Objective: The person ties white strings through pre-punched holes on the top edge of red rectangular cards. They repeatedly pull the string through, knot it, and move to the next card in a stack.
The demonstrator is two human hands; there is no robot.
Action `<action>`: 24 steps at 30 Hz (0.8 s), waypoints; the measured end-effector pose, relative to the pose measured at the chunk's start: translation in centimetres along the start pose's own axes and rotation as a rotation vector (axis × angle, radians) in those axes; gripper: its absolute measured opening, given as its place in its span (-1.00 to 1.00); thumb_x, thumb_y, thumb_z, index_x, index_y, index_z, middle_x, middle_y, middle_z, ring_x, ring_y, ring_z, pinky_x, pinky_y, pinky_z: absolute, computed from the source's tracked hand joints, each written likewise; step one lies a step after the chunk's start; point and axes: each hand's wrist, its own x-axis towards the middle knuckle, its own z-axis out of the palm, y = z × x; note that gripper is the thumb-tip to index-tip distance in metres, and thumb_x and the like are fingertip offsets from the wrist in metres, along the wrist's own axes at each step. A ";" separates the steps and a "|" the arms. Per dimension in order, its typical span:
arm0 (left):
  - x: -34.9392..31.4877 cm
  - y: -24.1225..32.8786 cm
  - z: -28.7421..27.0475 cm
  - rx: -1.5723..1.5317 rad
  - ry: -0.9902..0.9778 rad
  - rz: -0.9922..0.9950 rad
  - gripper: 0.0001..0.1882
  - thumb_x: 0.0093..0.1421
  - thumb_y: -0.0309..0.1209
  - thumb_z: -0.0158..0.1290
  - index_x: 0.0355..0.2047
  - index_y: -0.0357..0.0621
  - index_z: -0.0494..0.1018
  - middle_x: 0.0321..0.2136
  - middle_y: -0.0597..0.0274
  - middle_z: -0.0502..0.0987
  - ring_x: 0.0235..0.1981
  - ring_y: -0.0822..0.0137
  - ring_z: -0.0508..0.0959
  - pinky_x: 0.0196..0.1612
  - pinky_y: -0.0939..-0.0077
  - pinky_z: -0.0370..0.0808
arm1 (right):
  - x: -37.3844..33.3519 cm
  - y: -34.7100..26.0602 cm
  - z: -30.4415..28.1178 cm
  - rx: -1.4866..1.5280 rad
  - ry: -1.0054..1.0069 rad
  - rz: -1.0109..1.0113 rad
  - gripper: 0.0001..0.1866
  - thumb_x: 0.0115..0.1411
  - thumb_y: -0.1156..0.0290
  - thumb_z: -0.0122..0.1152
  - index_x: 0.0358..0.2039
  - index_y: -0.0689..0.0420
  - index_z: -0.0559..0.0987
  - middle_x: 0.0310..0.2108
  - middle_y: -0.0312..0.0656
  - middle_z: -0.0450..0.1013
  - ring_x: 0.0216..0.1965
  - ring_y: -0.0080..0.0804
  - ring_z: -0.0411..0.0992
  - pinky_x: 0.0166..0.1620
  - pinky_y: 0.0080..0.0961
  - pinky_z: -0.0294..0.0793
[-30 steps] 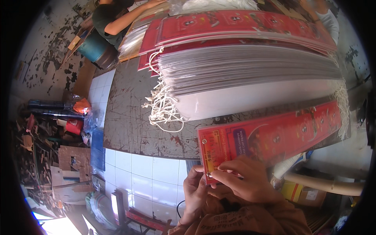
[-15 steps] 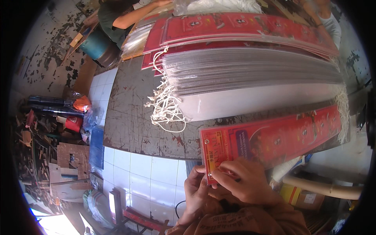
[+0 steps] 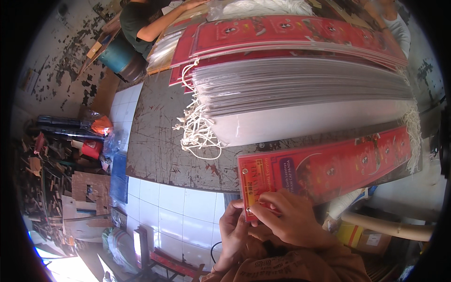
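A long red printed sign [image 3: 338,162] in a clear plastic cover lies slanted along the table's near edge, its left end toward me. At its near left corner, my left hand [image 3: 232,224] pinches the edge from below, fingers closed. My right hand [image 3: 293,218] bends over the same corner with fingers curled near the lower eyelet; its fingertips are partly hidden. Beyond the sign stands a thick stack of similar signs [image 3: 291,120], pale backs showing. Knotted white cords [image 3: 199,124] hang from that stack's left end, and more white strings [image 3: 413,136] from its right end.
More red signs [image 3: 282,33] lie on the far side of the grey scratched table [image 3: 155,136]. Two people work there, one arm [image 3: 162,26] at far left and one person [image 3: 394,33] at far right. A cardboard roll [image 3: 385,225] and box [image 3: 371,242] stand below right.
The view has shifted slightly. Both hands stay at the sign's near left corner, with only small finger movement; the person at far left has moved an arm a little.
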 end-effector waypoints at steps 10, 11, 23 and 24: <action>0.0 -0.2 -0.1 -0.001 -0.004 -0.003 -0.77 0.20 -0.40 -0.08 -0.21 -0.32 0.30 -0.43 0.21 0.45 -0.51 0.57 0.38 -0.43 0.75 0.38 | -0.1 -0.1 0.1 -0.052 0.005 0.021 -0.74 -0.13 0.37 0.17 -0.36 0.12 0.45 -0.40 -0.30 0.31 -0.48 -0.55 0.31 -0.53 -0.68 0.29; 0.0 -0.2 -0.1 -0.005 -0.005 -0.003 -0.77 0.20 -0.40 -0.08 -0.21 -0.32 0.30 -0.43 0.21 0.46 -0.51 0.57 0.38 -0.43 0.75 0.38 | -0.1 -0.1 0.2 -0.054 0.010 0.019 -0.75 -0.12 0.37 0.17 -0.37 0.12 0.45 -0.40 -0.30 0.32 -0.48 -0.55 0.31 -0.54 -0.69 0.28; -0.1 -0.3 -0.4 -0.001 -0.016 -0.017 -0.79 0.20 -0.44 -0.10 -0.21 -0.32 0.30 -0.40 0.19 0.47 -0.51 0.56 0.40 -0.41 0.74 0.36 | -0.1 -0.1 0.4 -0.058 0.036 0.017 -0.78 -0.10 0.35 0.17 -0.40 0.11 0.46 -0.41 -0.31 0.34 -0.49 -0.57 0.32 -0.55 -0.70 0.25; -0.1 -0.3 -0.3 -0.001 -0.014 -0.020 -0.79 0.20 -0.44 -0.10 -0.20 -0.32 0.30 -0.39 0.19 0.47 -0.50 0.56 0.40 -0.40 0.73 0.36 | -0.1 -0.1 0.4 -0.064 0.034 0.012 -0.78 -0.10 0.35 0.17 -0.40 0.11 0.45 -0.40 -0.31 0.34 -0.49 -0.57 0.32 -0.55 -0.70 0.25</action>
